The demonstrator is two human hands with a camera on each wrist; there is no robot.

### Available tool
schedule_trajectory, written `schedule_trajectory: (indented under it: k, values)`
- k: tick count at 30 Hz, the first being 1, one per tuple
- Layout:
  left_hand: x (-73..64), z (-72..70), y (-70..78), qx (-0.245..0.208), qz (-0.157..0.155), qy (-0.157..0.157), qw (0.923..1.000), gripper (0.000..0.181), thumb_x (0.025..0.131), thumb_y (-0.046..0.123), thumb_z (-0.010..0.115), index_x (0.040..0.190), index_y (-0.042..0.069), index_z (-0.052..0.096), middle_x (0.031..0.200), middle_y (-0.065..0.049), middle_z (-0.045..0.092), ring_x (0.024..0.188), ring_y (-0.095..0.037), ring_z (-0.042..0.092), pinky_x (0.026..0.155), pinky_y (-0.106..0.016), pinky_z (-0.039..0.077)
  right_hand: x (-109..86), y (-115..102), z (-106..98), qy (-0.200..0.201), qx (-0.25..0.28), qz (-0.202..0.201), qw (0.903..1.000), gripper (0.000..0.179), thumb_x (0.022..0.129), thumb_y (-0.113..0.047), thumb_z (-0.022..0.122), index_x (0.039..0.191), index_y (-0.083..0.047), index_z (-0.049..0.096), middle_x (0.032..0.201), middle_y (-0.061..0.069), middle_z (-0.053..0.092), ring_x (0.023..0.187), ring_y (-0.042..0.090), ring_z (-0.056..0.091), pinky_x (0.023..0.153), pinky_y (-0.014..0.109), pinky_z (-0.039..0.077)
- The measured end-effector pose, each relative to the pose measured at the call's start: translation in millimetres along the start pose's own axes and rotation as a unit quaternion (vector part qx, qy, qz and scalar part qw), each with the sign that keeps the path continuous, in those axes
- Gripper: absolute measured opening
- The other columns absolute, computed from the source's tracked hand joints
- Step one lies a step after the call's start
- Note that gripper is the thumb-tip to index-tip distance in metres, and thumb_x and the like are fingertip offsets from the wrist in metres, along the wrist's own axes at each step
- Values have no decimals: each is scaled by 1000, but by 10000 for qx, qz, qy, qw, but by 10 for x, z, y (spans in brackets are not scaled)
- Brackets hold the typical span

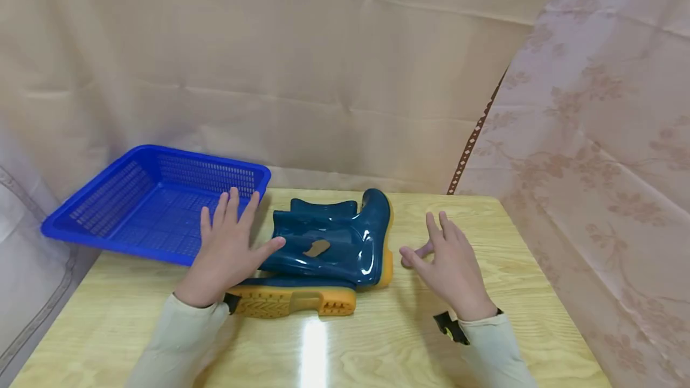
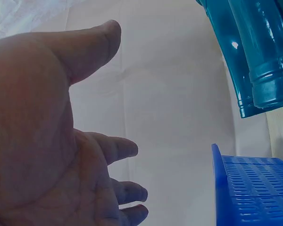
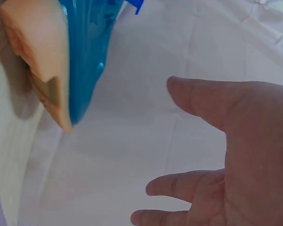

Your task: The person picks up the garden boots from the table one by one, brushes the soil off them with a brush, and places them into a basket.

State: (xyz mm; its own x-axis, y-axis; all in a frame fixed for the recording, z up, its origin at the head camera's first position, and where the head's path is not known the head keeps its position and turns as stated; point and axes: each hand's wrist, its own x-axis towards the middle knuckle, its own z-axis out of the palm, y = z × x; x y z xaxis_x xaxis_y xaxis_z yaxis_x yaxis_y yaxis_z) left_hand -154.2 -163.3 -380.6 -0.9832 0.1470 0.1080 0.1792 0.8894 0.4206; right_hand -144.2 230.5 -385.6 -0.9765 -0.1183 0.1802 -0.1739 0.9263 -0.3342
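A dark teal rubber boot (image 1: 339, 262) with a brown patch on its shaft lies on its side, its toe away from me. A second boot's yellow sole (image 1: 296, 302) faces me at the front; a shaft end (image 1: 323, 208) shows behind, the middle hidden under the first boot. My left hand (image 1: 223, 256), fingers spread, hovers between the boots and a blue basket (image 1: 145, 256). To the right of the boots hangs my right hand (image 1: 453, 265), its fingers apart and holding nothing. In the wrist views, the left palm (image 2: 33, 141) and right palm (image 3: 254, 155) are bare.
The blue plastic basket with slotted walls stands at the left rear and reaches past the table's left edge. A beige curtain (image 1: 323, 76) hangs behind the wooden table (image 1: 366, 352). Flowered cloth (image 1: 609, 166) hangs along the right side. Dark bands sit on both wrists.
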Motion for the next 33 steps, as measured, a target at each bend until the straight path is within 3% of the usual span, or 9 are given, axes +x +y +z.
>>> schedule_trajectory:
  k: [4, 7, 9, 11, 15, 19, 25, 29, 33]
  values:
    - [-17, -11, 1, -15, 50, 6, 10000, 101, 96, 65, 60, 166, 10, 13, 169, -30, -4, 154, -51, -9, 118, -72, -10, 1, -26, -54, -133, -110, 112, 9998, 89, 98, -58, 62, 156, 5, 36, 160, 32, 34, 144, 53, 36, 111, 66, 37]
    - [-41, -38, 17, -112, 111, -49, 9999, 98, 97, 63, 61, 166, 9, 15, 169, -30, 4, 154, -52, -2, 119, -73, 0, -11, -58, -76, -471, -127, 265, 9985, 84, 98, -59, 62, 151, 3, 46, 138, 26, 61, 111, 43, 65, 82, 54, 57]
    - [-59, -56, 39, -220, 147, -91, 9996, 94, 98, 59, 62, 165, 8, 20, 168, -30, 13, 153, -53, 7, 118, -73, 11, -31, -83, -87, -866, -140, 391, 9954, 80, 97, -60, 62, 148, 1, 52, 104, 18, 73, 80, 31, 67, 59, 42, 53]
    - [-76, -70, 60, -315, 170, -90, 9993, 87, 99, 57, 62, 162, 6, 30, 162, -29, 29, 147, -51, 25, 112, -71, 29, -55, -109, -96, -1205, -180, 424, 9916, 78, 97, -62, 61, 146, -2, 56, 78, 7, 70, 61, 20, 58, 50, 34, 43]
    - [-111, -105, 53, -418, 157, -193, 9988, 60, 100, 48, 65, 140, 3, 59, 130, -17, 63, 113, -34, 59, 90, -55, 53, -101, -174, -130, -1504, -250, 308, 9878, 76, 96, -65, 59, 145, -7, 59, 66, -2, 60, 58, 16, 53, 50, 33, 42]
    - [-117, -148, 11, -525, -148, -893, 9945, 40, 101, 47, 65, 108, 8, 73, 89, -1, 69, 75, -16, 61, 69, -37, 54, -166, -211, -198, -1434, -212, 316, 9889, 75, 97, -64, 61, 146, -7, 58, 68, -2, 62, 59, 15, 53, 51, 33, 42]
    - [-106, -195, -5, -512, -1030, -2164, 9695, 59, 99, 64, 56, 75, 9, 61, 64, 0, 50, 58, -18, 50, 57, -34, 40, -229, -214, -259, -1393, -108, 238, 9899, 81, 96, -68, 57, 147, -4, 56, 66, -3, 58, 60, 15, 52, 50, 32, 41]
    - [-11, -125, 40, -334, -1110, -2371, 9645, 72, 98, 69, 52, 98, -1, 69, 84, -9, 66, 74, -25, 64, 72, -44, 53, -239, -206, -282, -1406, -76, 229, 9898, 83, 96, -67, 58, 148, -3, 54, 68, -2, 61, 61, 16, 53, 50, 33, 41]
    - [121, 3, 71, -102, -1039, -2453, 9638, 89, 99, 72, 46, 135, -8, 60, 130, -25, 65, 113, -39, 66, 99, -59, 50, -228, -203, -295, -1363, -89, 147, 9905, 82, 97, -64, 60, 150, -2, 51, 93, 9, 74, 71, 21, 63, 55, 37, 50]
